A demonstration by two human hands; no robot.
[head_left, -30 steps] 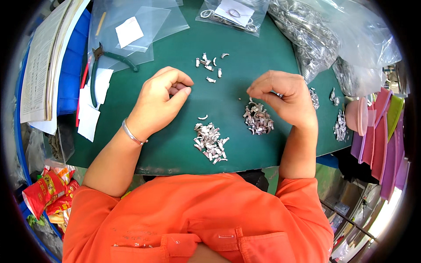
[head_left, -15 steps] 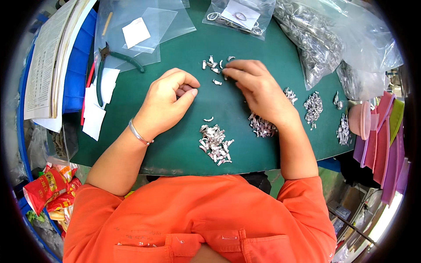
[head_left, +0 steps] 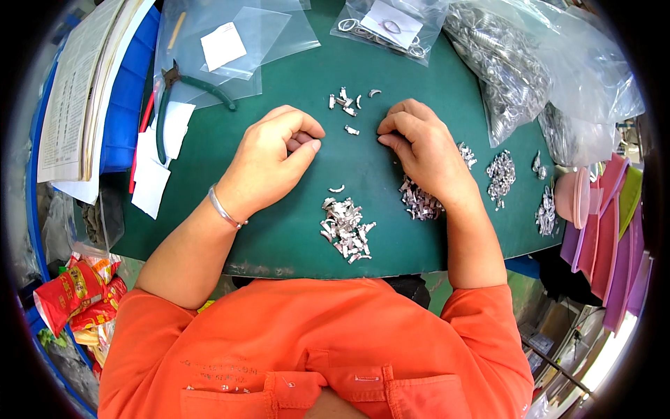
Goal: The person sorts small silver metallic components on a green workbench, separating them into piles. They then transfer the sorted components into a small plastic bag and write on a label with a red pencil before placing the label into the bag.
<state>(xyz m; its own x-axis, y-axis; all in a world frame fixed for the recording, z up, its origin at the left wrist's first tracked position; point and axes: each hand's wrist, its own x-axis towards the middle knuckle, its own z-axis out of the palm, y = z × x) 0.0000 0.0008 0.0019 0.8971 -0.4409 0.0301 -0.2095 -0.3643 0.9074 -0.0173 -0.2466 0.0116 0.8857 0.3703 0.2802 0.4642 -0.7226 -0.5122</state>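
Over the green tabletop, my left hand point(head_left: 269, 160) is closed, thumb and curled fingers together; whatever it may hold is hidden. My right hand point(head_left: 431, 153) faces it, its fingertips pinched, and I cannot make out anything between them. Between and just beyond the hands lie several loose small silver curved metal pieces point(head_left: 352, 130). A heap of the same kind of silver pieces point(head_left: 347, 227) sits nearer to me, with one curved piece point(head_left: 337, 188) apart above it. Partly under my right wrist is another, darker-looking heap of metal pieces point(head_left: 420, 201).
More small piles point(head_left: 500, 174) lie along the right. Clear bags of metal parts point(head_left: 509, 70) fill the back right, and a bag of rings point(head_left: 384, 31) the back. Green-handled cutting pliers point(head_left: 162, 126), white paper point(head_left: 150, 183) and a blue bin point(head_left: 127, 105) stand left.
My right hand has drawn back rightward from the loose pieces, its fingertips coming together. A small piece seen beside those fingertips no longer shows on the table. My left hand stays nearly still.
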